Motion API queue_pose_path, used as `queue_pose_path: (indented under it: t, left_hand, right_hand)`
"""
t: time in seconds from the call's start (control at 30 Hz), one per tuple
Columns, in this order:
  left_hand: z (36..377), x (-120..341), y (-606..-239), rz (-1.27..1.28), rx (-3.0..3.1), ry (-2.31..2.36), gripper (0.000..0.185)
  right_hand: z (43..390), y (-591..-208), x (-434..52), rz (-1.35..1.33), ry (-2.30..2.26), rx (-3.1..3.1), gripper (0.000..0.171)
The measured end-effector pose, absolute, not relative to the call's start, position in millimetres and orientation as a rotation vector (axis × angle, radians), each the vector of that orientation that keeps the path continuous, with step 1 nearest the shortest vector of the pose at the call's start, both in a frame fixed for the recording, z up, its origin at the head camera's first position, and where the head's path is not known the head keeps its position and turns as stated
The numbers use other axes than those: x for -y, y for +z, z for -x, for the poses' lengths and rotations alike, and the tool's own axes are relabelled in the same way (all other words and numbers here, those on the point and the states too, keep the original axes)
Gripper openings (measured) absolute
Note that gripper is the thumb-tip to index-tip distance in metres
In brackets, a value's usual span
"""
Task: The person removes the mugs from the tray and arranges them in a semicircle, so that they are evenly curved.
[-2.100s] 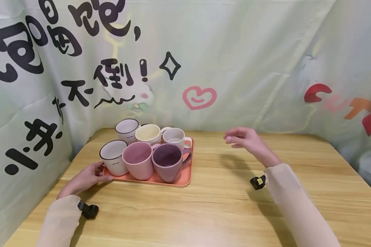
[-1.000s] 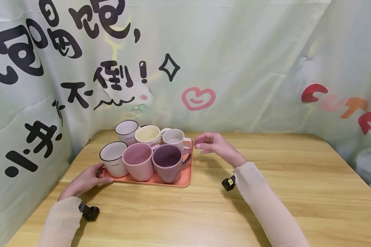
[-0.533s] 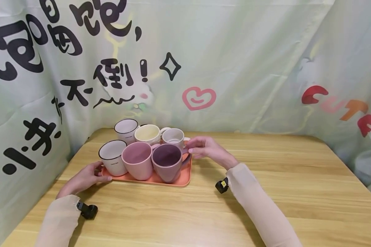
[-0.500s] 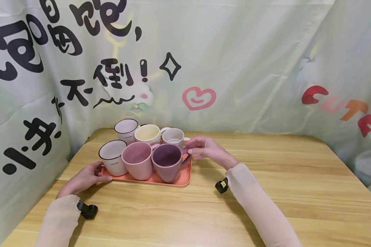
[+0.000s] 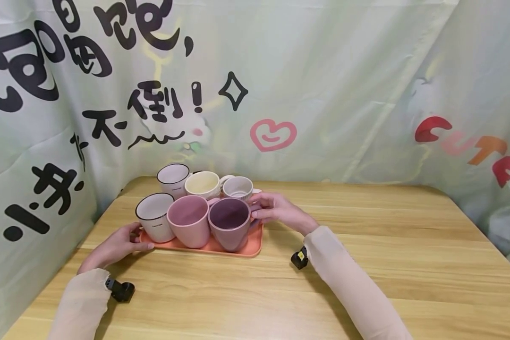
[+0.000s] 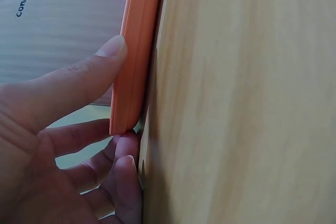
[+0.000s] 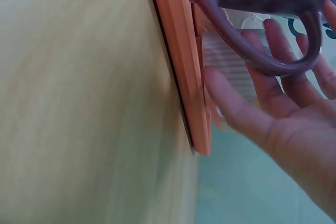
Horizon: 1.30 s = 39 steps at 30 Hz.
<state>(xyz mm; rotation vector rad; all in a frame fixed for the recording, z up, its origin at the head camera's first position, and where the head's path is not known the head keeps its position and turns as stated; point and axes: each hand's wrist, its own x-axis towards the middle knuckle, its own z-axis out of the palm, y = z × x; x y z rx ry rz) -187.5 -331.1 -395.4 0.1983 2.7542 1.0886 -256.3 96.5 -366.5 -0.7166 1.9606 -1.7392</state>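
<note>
An orange tray point(image 5: 250, 248) bears several mugs, all upright. Its front row has a white mug with a black rim point(image 5: 157, 225), a pink mug point(image 5: 191, 231) and a purple mug point(image 5: 230, 236). My left hand point(image 5: 116, 246) grips the tray's near left corner, thumb on the rim and fingers curled at the corner in the left wrist view. My right hand point(image 5: 282, 211) is beside the purple mug's handle point(image 7: 273, 69). In the right wrist view its fingers reach behind that handle, spread and not closed round it, thumb apart from them.
Behind the front row stand another black-rimmed white mug point(image 5: 173, 180), a cream mug point(image 5: 203, 184) and a small ribbed white cup point(image 5: 238, 187). The wooden table point(image 5: 365, 255) extends right of the tray. A printed curtain point(image 5: 331, 94) hangs along its back and left sides.
My right hand has come leftward from over the table to the purple mug's handle, dipping slightly toward it. The left hand, the tray and the mugs have kept their places.
</note>
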Motion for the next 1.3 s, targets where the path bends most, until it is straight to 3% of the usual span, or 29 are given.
queue_pose_path:
  t: [0.4, 1.3]
  left_hand:
    - [186, 328, -394, -0.184, -2.752, 1.091, 0.075]
    - [186, 329, -390, -0.154, -2.741, 1.08, 0.078]
  right_hand:
    - [254, -376, -94, 0.741, -1.812, -1.942, 0.024]
    - [243, -357, -133, 0.797, -1.897, -2.046, 0.018]
